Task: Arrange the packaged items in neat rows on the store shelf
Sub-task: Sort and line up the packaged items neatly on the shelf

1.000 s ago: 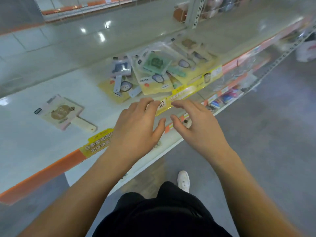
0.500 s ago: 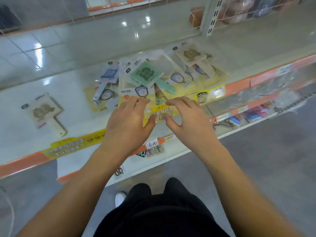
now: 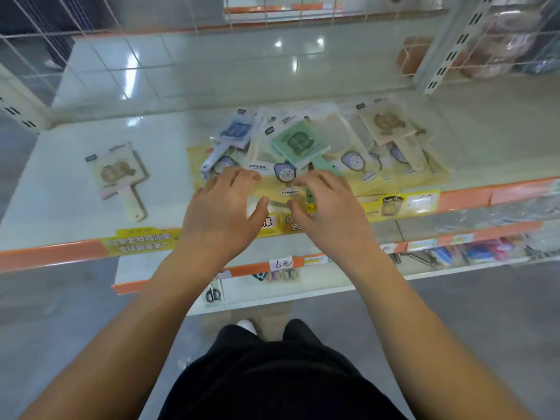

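head view shows the shelf [image 3: 500,140] barely sorted: the heap of packets [image 3: 303,153] lies jumbled mid-shelf, one beige packet [image 3: 119,174] well apart at left, while left hand [image 3: 221,213] and right hand [image 3: 330,213], fingers spread and holding nothing, reach its near edge.

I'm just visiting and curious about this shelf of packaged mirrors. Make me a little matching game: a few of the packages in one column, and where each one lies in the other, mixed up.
Things:
1. green mirror package
2. lone beige mirror package
3. blue mirror package
4. yellow card package

Places:
A. alone on the left part of the shelf
B. on top of the pile, in its middle
C. at the pile's left back, handle pointing toward the front
D. at the front of the pile, between the left hand and the right hand

Pairs: 1-B, 2-A, 3-C, 4-D
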`<state>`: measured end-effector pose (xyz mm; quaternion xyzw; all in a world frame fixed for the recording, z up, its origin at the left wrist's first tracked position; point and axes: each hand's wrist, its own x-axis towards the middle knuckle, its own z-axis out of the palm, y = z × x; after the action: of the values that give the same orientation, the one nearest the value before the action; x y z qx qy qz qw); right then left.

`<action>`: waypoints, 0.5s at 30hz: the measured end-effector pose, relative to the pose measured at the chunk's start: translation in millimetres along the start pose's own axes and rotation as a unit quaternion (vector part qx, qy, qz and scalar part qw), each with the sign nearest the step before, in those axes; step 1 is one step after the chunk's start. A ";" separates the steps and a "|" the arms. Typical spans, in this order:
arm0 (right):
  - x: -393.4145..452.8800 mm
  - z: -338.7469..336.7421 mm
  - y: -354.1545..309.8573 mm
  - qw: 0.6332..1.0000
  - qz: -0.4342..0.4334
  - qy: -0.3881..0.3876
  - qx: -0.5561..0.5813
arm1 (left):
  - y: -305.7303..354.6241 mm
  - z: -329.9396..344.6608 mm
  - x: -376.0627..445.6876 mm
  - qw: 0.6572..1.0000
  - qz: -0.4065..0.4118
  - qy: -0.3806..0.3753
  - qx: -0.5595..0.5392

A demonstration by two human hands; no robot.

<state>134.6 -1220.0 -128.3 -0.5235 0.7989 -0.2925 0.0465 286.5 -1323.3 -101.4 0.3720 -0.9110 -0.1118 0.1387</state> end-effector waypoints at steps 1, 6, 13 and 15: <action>2.5 0.4 -2.3 1.000 0.003 -0.007 -0.007 | -3.2 0.4 2.3 1.000 0.004 -0.002 -0.007; 13.3 2.9 -7.8 0.999 0.024 -0.018 -0.042 | -17.4 4.4 14.0 0.998 0.057 0.007 -0.017; 32.5 11.3 -1.9 0.996 0.057 -0.007 -0.063 | -28.7 1.5 25.9 0.998 0.065 -0.010 -0.015; 41.3 11.1 0.1 0.997 0.052 -0.010 -0.064 | -31.3 1.4 29.5 0.998 0.052 -0.026 -0.011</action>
<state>120.3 -1260.3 -127.9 -0.4861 0.8416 -0.2326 0.0358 286.1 -1365.9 -107.2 0.3199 -0.9311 -0.1239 0.1243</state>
